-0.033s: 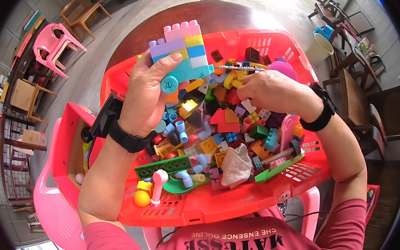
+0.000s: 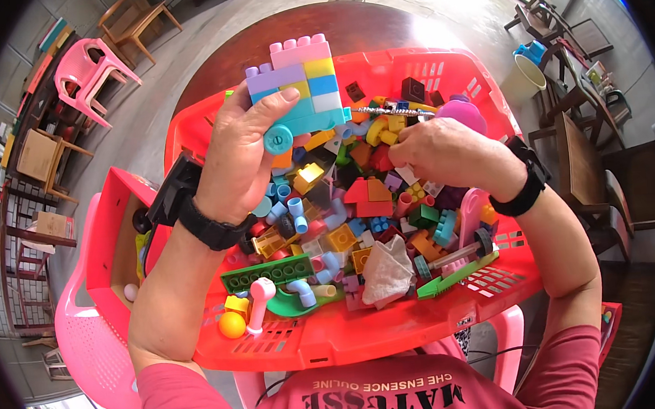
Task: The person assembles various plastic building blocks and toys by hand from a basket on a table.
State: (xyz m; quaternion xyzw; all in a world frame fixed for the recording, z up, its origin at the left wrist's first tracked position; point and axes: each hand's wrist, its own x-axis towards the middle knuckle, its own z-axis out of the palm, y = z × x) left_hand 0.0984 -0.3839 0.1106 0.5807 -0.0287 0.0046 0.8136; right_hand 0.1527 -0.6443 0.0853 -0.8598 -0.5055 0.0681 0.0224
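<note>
Nearest me, a red basket (image 2: 330,335) full of loose toy bricks rests on a pink chair (image 2: 84,339). Left hand (image 2: 243,153) has its grip closed around a pastel block assembly (image 2: 299,84), raised above the basket's far side. Right hand (image 2: 446,153) digs among the bricks; I cannot tell its grip. Round worktop (image 2: 329,27) beyond.

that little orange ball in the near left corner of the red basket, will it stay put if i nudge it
Probably not. The orange ball is round and smooth, so it would likely roll. It looks like light plastic, so a small push should move it. The red basket wall and the yellow piece beside it may stop it soon.
</note>
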